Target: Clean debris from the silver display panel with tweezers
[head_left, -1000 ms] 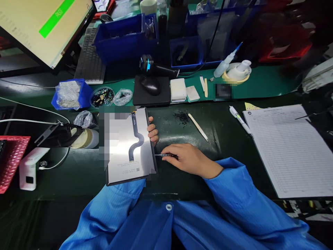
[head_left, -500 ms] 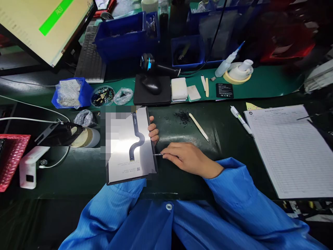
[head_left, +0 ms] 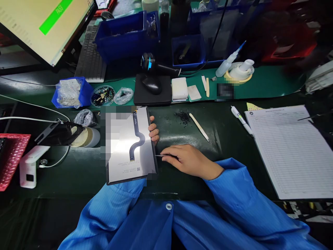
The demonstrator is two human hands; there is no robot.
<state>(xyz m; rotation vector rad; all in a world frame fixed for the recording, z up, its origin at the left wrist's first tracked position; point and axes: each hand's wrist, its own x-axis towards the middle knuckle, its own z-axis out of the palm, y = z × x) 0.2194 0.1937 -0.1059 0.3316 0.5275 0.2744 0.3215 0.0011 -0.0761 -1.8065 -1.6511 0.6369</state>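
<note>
A flat silver panel (head_left: 125, 152) with a dark ribbon cable (head_left: 137, 137) running down its back lies on the dark green mat (head_left: 182, 173) in front of me. My left hand (head_left: 153, 131) reaches under it, and its fingers curl round the panel's right edge. My right hand (head_left: 186, 159) rests on the mat just right of the panel, pinched on thin metal tweezers (head_left: 159, 155) whose tip touches the panel's right edge.
A wooden stick (head_left: 198, 126) and dark debris (head_left: 183, 117) lie beyond my right hand. A pen (head_left: 240, 119) and a paper form (head_left: 288, 149) are at the right. Mouse (head_left: 150, 84), scanner (head_left: 153, 64), blue bins (head_left: 125, 34), monitor (head_left: 44, 24), tape roll (head_left: 85, 138) and white box (head_left: 29, 170) surround the mat.
My right hand has shifted very slightly left with the tweezers, tip closer against the panel's edge. The left hand and panel have stayed put.
</note>
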